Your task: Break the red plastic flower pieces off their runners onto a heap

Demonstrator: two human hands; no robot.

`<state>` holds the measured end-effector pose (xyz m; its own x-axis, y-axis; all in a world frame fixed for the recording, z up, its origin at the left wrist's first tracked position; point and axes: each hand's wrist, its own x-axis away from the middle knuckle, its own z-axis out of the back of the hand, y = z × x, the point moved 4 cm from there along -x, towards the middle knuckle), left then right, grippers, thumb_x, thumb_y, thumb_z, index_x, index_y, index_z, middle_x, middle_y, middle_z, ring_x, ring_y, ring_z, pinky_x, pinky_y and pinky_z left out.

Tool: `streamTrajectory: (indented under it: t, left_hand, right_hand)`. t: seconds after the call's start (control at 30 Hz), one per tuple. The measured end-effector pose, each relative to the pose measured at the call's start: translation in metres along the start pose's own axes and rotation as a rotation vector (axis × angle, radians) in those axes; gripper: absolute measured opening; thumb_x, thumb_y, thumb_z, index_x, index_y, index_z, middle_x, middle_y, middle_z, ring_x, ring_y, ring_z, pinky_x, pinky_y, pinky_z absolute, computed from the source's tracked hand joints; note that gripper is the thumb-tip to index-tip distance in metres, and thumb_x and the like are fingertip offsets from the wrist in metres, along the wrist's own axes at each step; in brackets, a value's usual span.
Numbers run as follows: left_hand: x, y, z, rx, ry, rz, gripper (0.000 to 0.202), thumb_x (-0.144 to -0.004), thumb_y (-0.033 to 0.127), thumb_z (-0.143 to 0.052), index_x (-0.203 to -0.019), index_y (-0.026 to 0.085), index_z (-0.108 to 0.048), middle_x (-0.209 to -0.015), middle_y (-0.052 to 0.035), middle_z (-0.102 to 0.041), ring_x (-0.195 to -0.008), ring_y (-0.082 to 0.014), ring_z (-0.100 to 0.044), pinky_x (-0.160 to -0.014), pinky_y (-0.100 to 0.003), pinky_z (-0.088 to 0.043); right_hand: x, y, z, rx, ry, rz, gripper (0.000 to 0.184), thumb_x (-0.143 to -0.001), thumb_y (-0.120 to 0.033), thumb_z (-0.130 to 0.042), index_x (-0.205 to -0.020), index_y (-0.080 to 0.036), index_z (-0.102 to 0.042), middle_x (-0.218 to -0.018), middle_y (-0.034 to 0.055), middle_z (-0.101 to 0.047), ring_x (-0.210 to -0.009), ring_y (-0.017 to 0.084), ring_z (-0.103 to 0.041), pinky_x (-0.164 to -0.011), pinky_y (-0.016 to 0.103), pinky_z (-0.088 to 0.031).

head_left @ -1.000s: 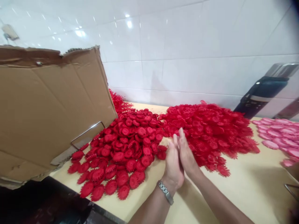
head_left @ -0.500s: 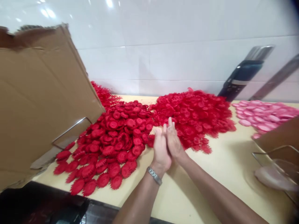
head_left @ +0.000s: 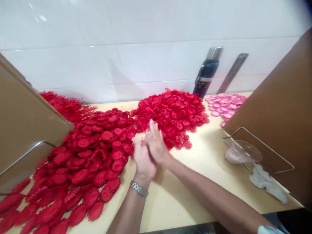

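Red toothed discs (head_left: 97,152) lie heaped on the counter (head_left: 204,162), just beside both hands. They look light, stiff, thin plastic; best pinched by the rim. Left hand (head_left: 142,159) and right hand (head_left: 156,146) are pressed palm to palm; whether a disc sits between, I cannot tell. Cardboard (head_left: 280,107) stands right.

Hands (head_left: 148,149) between two flower piles (head_left: 97,152) on table (head_left: 214,175).

- red toothed discs (head_left: 97,152): plastic, matt w/ slight sheen, ridged edges
- pink discs (head_left: 225,105): plastic, smooth
- table (head_left: 209,156): pale, smooth, matt
- wall tiles (head_left: 146,48): glossy, white
- cardboard panel (head_left: 280,107): brown, matt, w/ metal wire frame (head_left: 258,149)
- watch band (head_left: 138,188): shiny metal
- white rag (head_left: 265,182): cloth, crumpled
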<state>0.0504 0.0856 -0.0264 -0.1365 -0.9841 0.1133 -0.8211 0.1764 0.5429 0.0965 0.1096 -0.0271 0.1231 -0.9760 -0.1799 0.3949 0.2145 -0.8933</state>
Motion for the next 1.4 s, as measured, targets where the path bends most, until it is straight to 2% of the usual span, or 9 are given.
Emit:
streamTrajectory:
  t: [0.13,0.37,0.43,0.5,0.63,0.77,0.97,1.2,1.4]
  left_hand:
    - [-0.001,0.005,0.009,-0.021,0.094,0.028,0.076,-0.077,0.070,-0.027,-0.128,0.018,-0.048,-0.139,-0.0097,-0.042,-0.133,-0.0238,-0.029,-0.108,-0.041,-0.026]
    - [-0.007,-0.014,-0.004,-0.047,-0.075,0.003,0.043,-0.086,0.047,-0.037,-0.118,0.024,-0.056,-0.130,-0.0057,-0.053,-0.126,-0.0205,-0.041,-0.105,-0.038,-0.031]
    - [-0.010,-0.016,0.002,-0.045,-0.001,0.011,0.032,-0.087,0.033,-0.041,-0.110,0.022,-0.061,-0.118,-0.0058,-0.061,-0.116,-0.0181,-0.051,-0.102,-0.034,-0.037]
    - [-0.012,-0.015,0.010,-0.045,0.091,0.027,0.025,-0.087,0.022,-0.042,-0.099,0.017,-0.064,-0.101,-0.0059,-0.068,-0.098,-0.0149,-0.061,-0.095,-0.030,-0.043]
    - [-0.011,-0.010,0.013,-0.043,0.085,0.076,0.023,-0.088,0.023,-0.039,-0.089,0.015,-0.061,-0.077,-0.0052,-0.067,-0.073,-0.0150,-0.065,-0.084,-0.037,-0.051]
    - [-0.007,-0.010,0.008,-0.079,0.003,0.115,0.019,-0.086,0.024,-0.042,-0.093,0.014,-0.057,-0.084,-0.0079,-0.066,-0.078,-0.0196,-0.067,-0.080,-0.041,-0.052]
    - [-0.006,-0.013,0.010,-0.327,0.052,0.099,0.027,-0.068,0.001,-0.051,-0.092,0.013,-0.053,-0.076,-0.0044,-0.066,-0.065,-0.0162,-0.067,-0.065,-0.031,-0.056]
    - [-0.002,-0.011,0.005,-0.518,0.034,0.082,0.019,-0.066,0.021,-0.063,-0.078,0.014,-0.050,-0.056,0.0017,-0.060,-0.035,-0.0104,-0.054,-0.030,-0.017,-0.040]
    - [0.000,-0.013,0.010,-0.633,0.081,0.079,0.024,-0.070,0.035,-0.063,-0.069,0.017,-0.047,-0.041,0.0071,-0.050,-0.025,-0.0059,-0.039,-0.022,-0.013,-0.025]
  right_hand:
    - [0.025,-0.003,-0.011,0.027,-0.085,0.055,0.066,-0.089,-0.057,-0.010,-0.144,-0.022,-0.001,-0.151,0.0000,0.002,-0.138,0.017,0.006,-0.112,0.046,0.004]
    - [-0.023,0.000,0.018,0.143,0.103,0.051,0.065,-0.089,-0.059,-0.015,-0.144,-0.024,-0.014,-0.151,0.0015,-0.010,-0.139,0.022,0.003,-0.109,0.053,0.005]
    - [-0.026,0.000,0.023,0.079,0.059,0.049,0.063,-0.088,-0.059,-0.015,-0.142,-0.026,-0.021,-0.149,0.0004,-0.020,-0.139,0.023,-0.005,-0.110,0.053,-0.001]
    - [-0.022,0.003,0.028,-0.103,-0.007,-0.018,0.065,-0.089,-0.058,-0.010,-0.141,-0.023,-0.026,-0.144,0.0043,-0.034,-0.135,0.024,-0.024,-0.108,0.051,-0.020]
    - [-0.013,0.010,0.048,-0.444,-0.049,-0.132,0.061,-0.090,-0.055,-0.016,-0.131,-0.018,-0.043,-0.121,0.0105,-0.059,-0.105,0.022,-0.058,-0.085,0.039,-0.049]
    - [-0.004,0.022,0.067,-0.475,-0.037,-0.188,0.033,-0.083,-0.039,-0.051,-0.104,-0.016,-0.061,-0.091,0.0067,-0.068,-0.081,0.017,-0.064,-0.071,0.029,-0.053]
    - [0.010,0.025,0.082,-0.359,0.008,-0.096,0.020,-0.080,-0.026,-0.053,-0.092,-0.017,-0.066,-0.078,0.0018,-0.067,-0.075,0.013,-0.063,-0.070,0.025,-0.050]
    - [0.013,0.025,0.085,-0.195,0.029,0.021,0.023,-0.082,-0.027,-0.050,-0.094,-0.016,-0.067,-0.078,0.0030,-0.067,-0.073,0.015,-0.062,-0.069,0.028,-0.050]
    - [0.017,0.028,0.088,-0.144,0.055,0.081,0.024,-0.084,-0.027,-0.047,-0.092,-0.015,-0.066,-0.073,0.0025,-0.064,-0.069,0.014,-0.060,-0.065,0.027,-0.048]
